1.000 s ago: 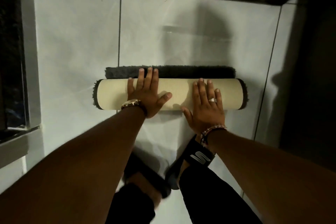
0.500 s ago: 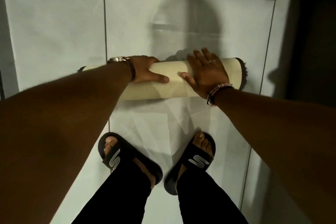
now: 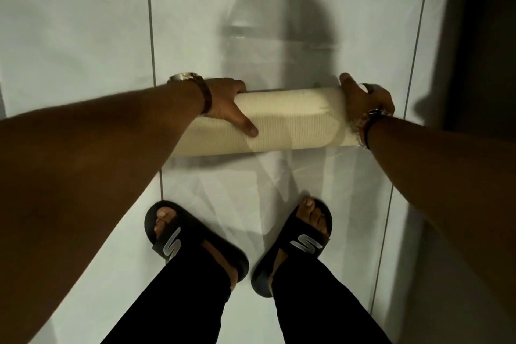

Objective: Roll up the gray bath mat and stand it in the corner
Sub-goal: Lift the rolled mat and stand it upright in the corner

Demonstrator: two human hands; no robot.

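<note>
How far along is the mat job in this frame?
Rolling looks done: the mat is a full roll, cream backing outward, no flat part showing. In hand: the left hand grips across its middle and the right hand cups its right end, the roll lying horizontal just above the floor. Left: upend it and stand it in the corner.

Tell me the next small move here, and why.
Probably tip the rolled gray bath mat upright, raising one end. It looks fully rolled, cream ribbed backing outward, lying horizontal above the white tiled floor. The left hand wraps its middle and the right hand caps its right end, so both hands already hold it.
</note>
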